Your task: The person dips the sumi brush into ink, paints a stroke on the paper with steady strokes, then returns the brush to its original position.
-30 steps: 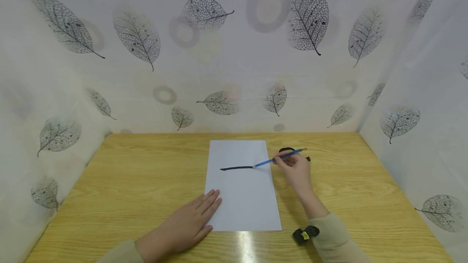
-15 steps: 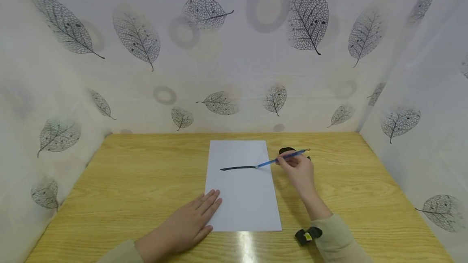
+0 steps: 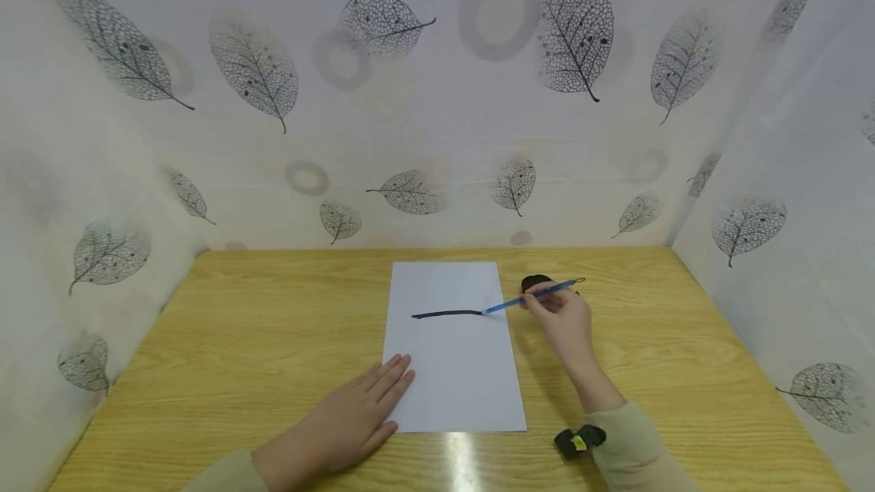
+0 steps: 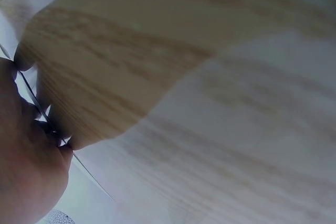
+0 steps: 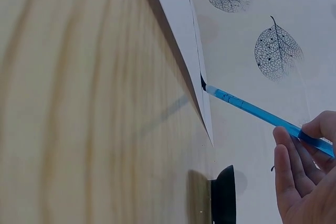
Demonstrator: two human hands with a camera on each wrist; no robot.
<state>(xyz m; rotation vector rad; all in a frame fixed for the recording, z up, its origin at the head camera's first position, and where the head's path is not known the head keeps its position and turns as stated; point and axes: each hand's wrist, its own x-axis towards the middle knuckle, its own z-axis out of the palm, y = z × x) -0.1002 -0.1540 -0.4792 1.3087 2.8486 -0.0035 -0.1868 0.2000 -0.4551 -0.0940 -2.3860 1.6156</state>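
A white sheet of paper (image 3: 458, 386) lies on the table, bearing a nearly level black stroke (image 3: 444, 314). At the stroke's right end is the tip of a blue calligraphy brush (image 3: 506, 304), which my right hand (image 3: 563, 325) pinches between thumb and fingers. Seen from the right wrist, the dark bristles of the brush (image 5: 252, 109) are bent against the paper (image 5: 181, 30). My left hand (image 3: 349, 416) lies flat with straight fingers, pressing on the paper's lower left edge. From the left wrist, this hand (image 4: 34, 166) fills the left side.
A small black dish (image 3: 535, 282) stands right of the paper, partly hidden behind my right hand. The wooden table (image 3: 273, 310) is bounded by a leaf-patterned curtain (image 3: 437, 120) at the back and sides. A black device (image 3: 579, 442) is strapped at my right wrist.
My right hand has moved slightly to the right with the brush, and the black stroke has grown a little longer at its right end. The left hand has stayed in place.
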